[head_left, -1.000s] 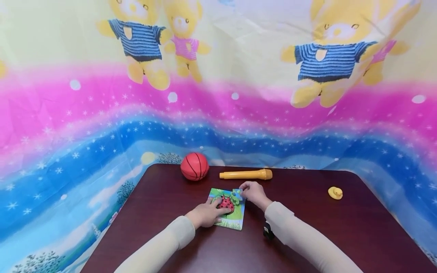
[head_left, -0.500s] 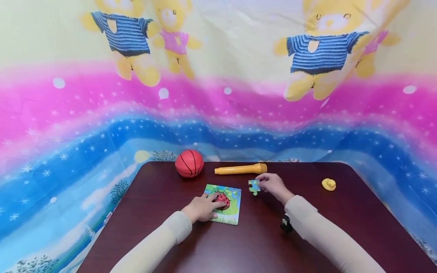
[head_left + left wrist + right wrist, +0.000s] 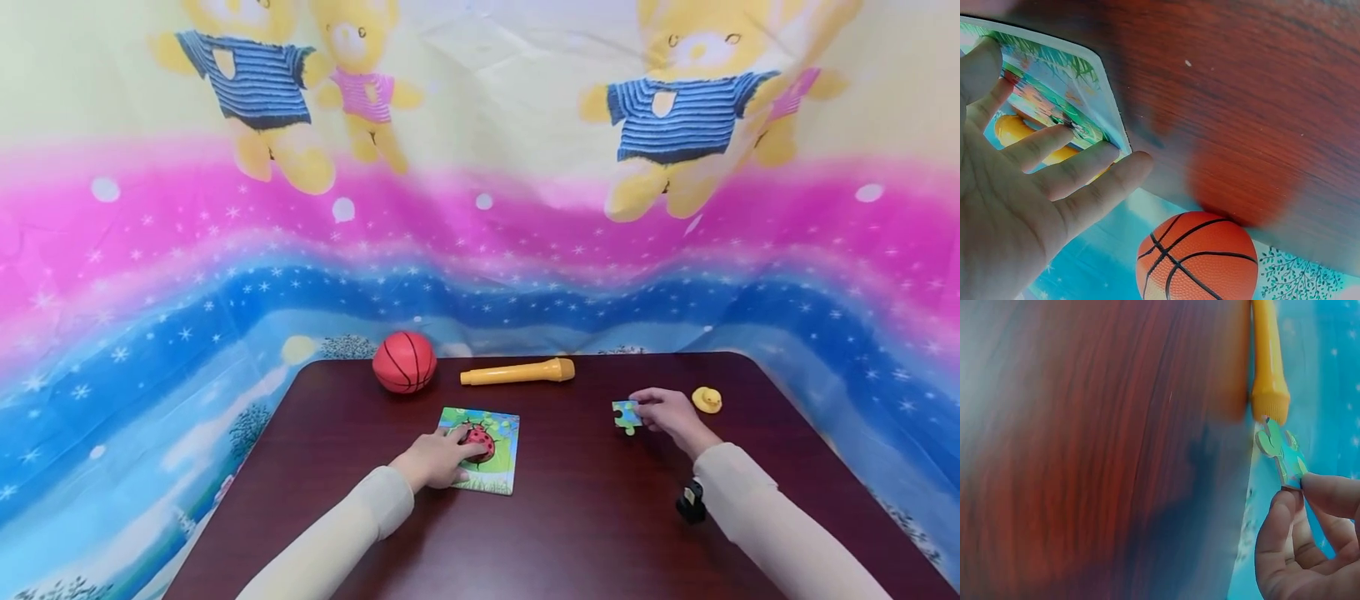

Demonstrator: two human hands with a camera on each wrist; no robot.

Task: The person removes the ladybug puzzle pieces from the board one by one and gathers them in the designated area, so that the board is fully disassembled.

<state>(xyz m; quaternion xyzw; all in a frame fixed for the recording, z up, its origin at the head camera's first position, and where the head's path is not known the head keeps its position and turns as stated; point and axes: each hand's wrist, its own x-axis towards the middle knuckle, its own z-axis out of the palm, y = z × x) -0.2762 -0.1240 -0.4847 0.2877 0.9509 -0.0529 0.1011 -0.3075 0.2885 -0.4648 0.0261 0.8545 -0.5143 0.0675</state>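
A square ladybug puzzle (image 3: 491, 479) lies on the dark wooden table, left of the middle. My left hand (image 3: 435, 458) rests on its left side, fingers spread over the ladybug picture. In the left wrist view the fingers (image 3: 1079, 172) stretch out straight along the puzzle's edge. Off to the right, my right hand (image 3: 670, 414) pinches a blue and green puzzle piece (image 3: 626, 416) between thumb and fingertips. The right wrist view shows this puzzle piece (image 3: 1282, 453) held by its edge, its knobs pointing away from the hand.
A red toy basketball (image 3: 404, 362) and a yellow toy microphone (image 3: 517, 372) lie along the table's back edge. A yellow rubber duck (image 3: 707, 400) sits just beyond the right hand. Behind the table (image 3: 570, 517) hangs a bear-print curtain (image 3: 525, 233).
The right hand has lifted the puzzle piece away from the puzzle's upper right corner and carried it right, toward the duck. The left hand stays on the puzzle. The head view shifts slightly.
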